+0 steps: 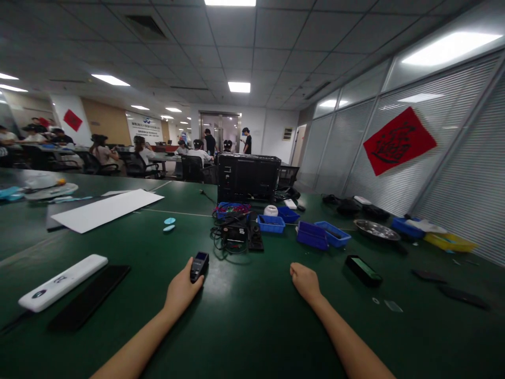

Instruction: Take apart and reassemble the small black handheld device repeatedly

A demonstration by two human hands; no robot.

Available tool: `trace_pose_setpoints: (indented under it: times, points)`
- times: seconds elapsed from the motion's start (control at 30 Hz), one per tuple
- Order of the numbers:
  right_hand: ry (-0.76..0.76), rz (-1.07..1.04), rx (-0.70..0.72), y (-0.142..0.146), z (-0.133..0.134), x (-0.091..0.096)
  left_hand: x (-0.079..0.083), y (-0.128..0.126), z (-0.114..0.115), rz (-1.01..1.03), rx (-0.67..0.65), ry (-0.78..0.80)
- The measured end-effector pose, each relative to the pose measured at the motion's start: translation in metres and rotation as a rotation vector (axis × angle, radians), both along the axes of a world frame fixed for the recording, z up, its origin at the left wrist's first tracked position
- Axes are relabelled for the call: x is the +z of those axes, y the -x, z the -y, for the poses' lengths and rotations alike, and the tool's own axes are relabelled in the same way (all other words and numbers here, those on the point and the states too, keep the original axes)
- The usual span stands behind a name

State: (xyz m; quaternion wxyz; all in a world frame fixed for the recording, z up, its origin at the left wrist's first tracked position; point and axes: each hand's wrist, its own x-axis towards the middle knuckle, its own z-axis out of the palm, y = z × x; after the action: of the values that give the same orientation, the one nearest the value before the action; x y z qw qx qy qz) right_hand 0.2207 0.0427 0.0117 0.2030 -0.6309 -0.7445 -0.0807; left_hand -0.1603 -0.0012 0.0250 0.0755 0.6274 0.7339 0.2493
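Note:
My left hand (183, 284) is closed around a small black handheld device (199, 266) with a little dark screen at its top end and buttons below. It holds the device at the table's middle left, thumb along the near right side. My right hand (305, 281) is curled into a fist at the table's middle right, with nothing showing in it. To the right of that fist lies a black box-shaped device (363, 270) with a greenish top face. Beyond my left hand is a black boxy unit (235, 232) among tangled cables.
A long white device (63, 282) and a black slab (90, 297) lie at left, near a white sheet (108, 210). Ahead stand a large black panel (249, 178), blue bins (271, 224), a white ball (271, 210) and a metal dish (376, 230). Several people sit farther back.

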Motion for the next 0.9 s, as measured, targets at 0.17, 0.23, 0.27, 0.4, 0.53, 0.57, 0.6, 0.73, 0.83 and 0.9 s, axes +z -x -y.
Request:
trace_pose_setpoints:
  times: [0.17, 0.23, 0.27, 0.4, 0.53, 0.57, 0.6, 0.73, 0.83, 0.9]
  points:
    - [0.005, 0.030, -0.019, 0.003, 0.001, 0.001, -0.005, -0.030, 0.004, 0.023, -0.063, 0.007]
    - [0.004, 0.052, -0.045, 0.003, 0.001, 0.001, -0.004, -0.045, 0.005, 0.036, -0.079, -0.005]
    - [0.003, 0.061, -0.056, 0.004, 0.001, 0.000, -0.003, -0.053, 0.006, 0.048, -0.098, -0.010]
    - [0.006, 0.048, -0.086, 0.003, 0.001, 0.000, -0.002, -0.089, 0.006, 0.131, -0.141, 0.017]
    - [-0.023, -0.032, -0.142, -0.002, 0.002, 0.000, -0.007, -0.124, 0.003, 0.199, -0.198, 0.019]
    - [-0.030, -0.054, -0.161, -0.004, 0.002, 0.000, -0.009, -0.132, 0.002, 0.211, -0.212, 0.027]
    - [-0.029, -0.073, -0.174, -0.005, 0.001, 0.000, -0.010, -0.140, 0.001, 0.225, -0.218, 0.035]
    - [0.028, -0.116, -0.143, -0.006, 0.001, 0.001, -0.012, -0.155, -0.001, 0.305, -0.327, 0.009]
    - [0.047, -0.143, -0.127, -0.004, 0.003, 0.003, -0.014, -0.153, -0.004, 0.377, -0.463, 0.029]
    - [0.052, -0.183, -0.123, -0.004, 0.005, 0.004, -0.016, -0.149, -0.007, 0.429, -0.522, 0.029]
